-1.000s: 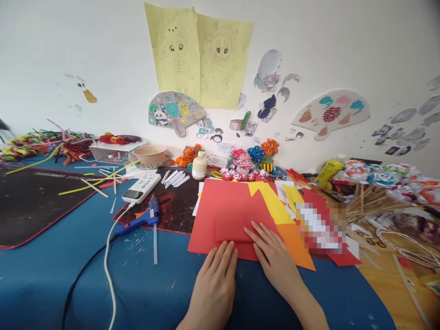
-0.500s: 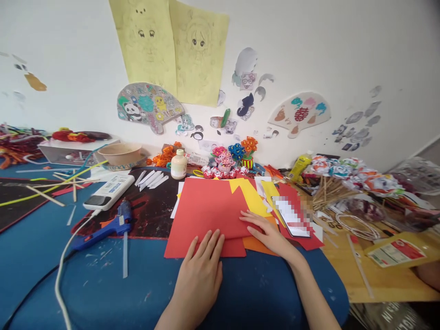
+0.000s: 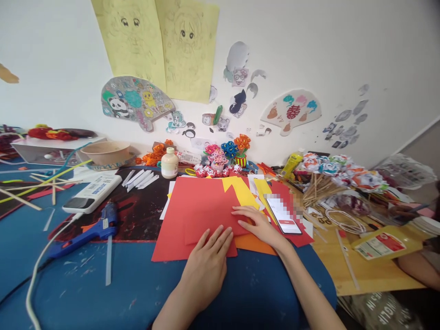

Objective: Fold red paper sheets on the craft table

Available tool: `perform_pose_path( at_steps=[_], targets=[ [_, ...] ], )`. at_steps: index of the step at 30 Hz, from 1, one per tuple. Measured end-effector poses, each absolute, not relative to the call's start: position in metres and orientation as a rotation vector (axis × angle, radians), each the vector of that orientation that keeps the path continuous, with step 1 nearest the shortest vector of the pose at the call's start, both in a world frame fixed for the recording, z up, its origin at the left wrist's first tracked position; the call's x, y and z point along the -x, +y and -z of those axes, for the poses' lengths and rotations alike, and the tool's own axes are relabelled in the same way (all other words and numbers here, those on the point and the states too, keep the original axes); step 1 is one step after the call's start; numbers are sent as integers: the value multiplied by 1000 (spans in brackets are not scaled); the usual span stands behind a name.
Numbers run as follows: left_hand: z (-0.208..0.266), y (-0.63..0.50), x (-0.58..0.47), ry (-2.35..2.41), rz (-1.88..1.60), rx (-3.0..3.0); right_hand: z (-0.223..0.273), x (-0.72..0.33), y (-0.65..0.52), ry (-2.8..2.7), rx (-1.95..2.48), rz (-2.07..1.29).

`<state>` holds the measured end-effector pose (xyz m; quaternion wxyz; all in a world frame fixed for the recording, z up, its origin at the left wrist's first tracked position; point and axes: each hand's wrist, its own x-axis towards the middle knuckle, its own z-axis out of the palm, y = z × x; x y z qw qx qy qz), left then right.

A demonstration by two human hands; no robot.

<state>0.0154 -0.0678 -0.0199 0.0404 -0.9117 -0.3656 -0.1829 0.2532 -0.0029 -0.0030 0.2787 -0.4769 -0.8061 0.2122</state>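
Red paper (image 3: 195, 197) lies in front of me on the blue table, with a folded red piece (image 3: 202, 229) on top of a larger red sheet. My left hand (image 3: 209, 256) rests flat on the lower edge of the folded piece, fingers stretched out. My right hand (image 3: 259, 224) lies at the paper's right side, fingers spread and slightly bent, fingertips on the red. Yellow paper (image 3: 244, 192) and orange paper (image 3: 256, 244) show from underneath and beside it. Neither hand grips anything.
A phone (image 3: 283, 213) lies right of the papers. To the left are a blue glue gun (image 3: 99, 227), a white power strip (image 3: 92, 195) with its cable, and a bowl (image 3: 106, 153). A cream bottle (image 3: 169, 163) stands behind. At far right, another person's arm (image 3: 419, 270) shows.
My left hand has slid to the right along the lower edge of the folded red paper. My right hand stays at the right side. The view has turned slightly right.
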Motion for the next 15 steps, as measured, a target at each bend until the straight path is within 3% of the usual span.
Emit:
perform_pose_path(
  at_steps=[15],
  targets=[
    [18,-57,-9,-1069,554,2855,8,-257,7,-2196,1241,-496]
  ],
)
